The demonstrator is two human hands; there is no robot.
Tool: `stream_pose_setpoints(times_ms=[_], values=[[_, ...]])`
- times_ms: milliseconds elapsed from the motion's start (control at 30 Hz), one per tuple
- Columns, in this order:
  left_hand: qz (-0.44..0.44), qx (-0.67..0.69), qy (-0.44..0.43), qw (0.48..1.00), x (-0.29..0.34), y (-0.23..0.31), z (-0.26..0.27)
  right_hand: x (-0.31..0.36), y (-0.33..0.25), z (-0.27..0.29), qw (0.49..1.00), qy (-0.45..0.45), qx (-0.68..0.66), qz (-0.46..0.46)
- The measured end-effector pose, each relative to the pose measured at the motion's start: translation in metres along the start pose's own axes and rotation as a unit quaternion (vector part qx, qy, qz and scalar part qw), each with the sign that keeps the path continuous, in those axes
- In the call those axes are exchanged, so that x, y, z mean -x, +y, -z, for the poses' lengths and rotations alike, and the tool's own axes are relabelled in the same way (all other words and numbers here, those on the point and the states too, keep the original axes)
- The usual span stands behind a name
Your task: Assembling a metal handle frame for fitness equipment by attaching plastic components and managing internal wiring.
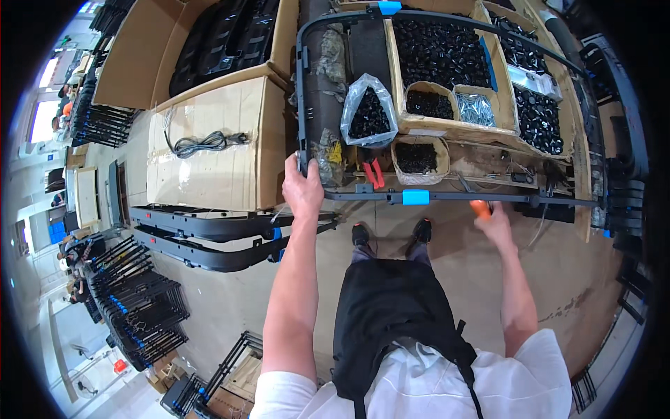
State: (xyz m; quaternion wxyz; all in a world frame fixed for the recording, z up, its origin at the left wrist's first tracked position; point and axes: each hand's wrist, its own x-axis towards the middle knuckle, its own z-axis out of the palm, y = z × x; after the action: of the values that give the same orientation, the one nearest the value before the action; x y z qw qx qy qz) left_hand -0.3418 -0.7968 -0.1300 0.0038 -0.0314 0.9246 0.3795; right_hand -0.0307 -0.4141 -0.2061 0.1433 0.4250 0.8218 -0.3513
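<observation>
Left hand (302,183) clamps the corner of dark rectangular metal tube frame (447,197) lying crosswise on the bench (488,159); right hand (494,222), blurred, pinches orange-handled tool (480,207) just below its near rail.

bright even daylight | soft shadows | fisheye-bent dark rim | right hand (488,218) blurred

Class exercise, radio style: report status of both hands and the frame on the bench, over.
Left hand gripping dark metal frame at its near left corner. Right hand holding orange-handled tool at frame's near rail. Red pliers and bags of black parts inside the frame.
</observation>
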Motion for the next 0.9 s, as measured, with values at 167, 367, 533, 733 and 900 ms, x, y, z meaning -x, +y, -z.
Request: stream_pose_setpoints(times_ms=[167, 367, 533, 733, 900], values=[[0.019, 0.029, -0.006, 0.999, 0.0, -0.009, 0.007, 0.148, -0.048, -0.026, 0.945, -0.16, -0.264, -0.106], [0.014, 0.062, -0.03, 0.998, 0.0, -0.01, 0.004, 0.208, -0.152, -0.108, 0.893, -0.213, -0.393, -0.043], [0.013, 0.049, -0.055, 0.997, -0.001, -0.013, 0.007, 0.237, -0.198, -0.155, 0.895, -0.168, -0.413, -0.016], [0.003, 0.053, -0.055, 0.997, -0.003, -0.02, 0.006, 0.245, -0.22, -0.176, 0.901, -0.12, -0.416, -0.019], [-0.005, 0.032, -0.05, 0.998, -0.004, -0.023, 0.006, 0.229, -0.263, -0.175, 0.912, -0.082, -0.401, -0.03]])
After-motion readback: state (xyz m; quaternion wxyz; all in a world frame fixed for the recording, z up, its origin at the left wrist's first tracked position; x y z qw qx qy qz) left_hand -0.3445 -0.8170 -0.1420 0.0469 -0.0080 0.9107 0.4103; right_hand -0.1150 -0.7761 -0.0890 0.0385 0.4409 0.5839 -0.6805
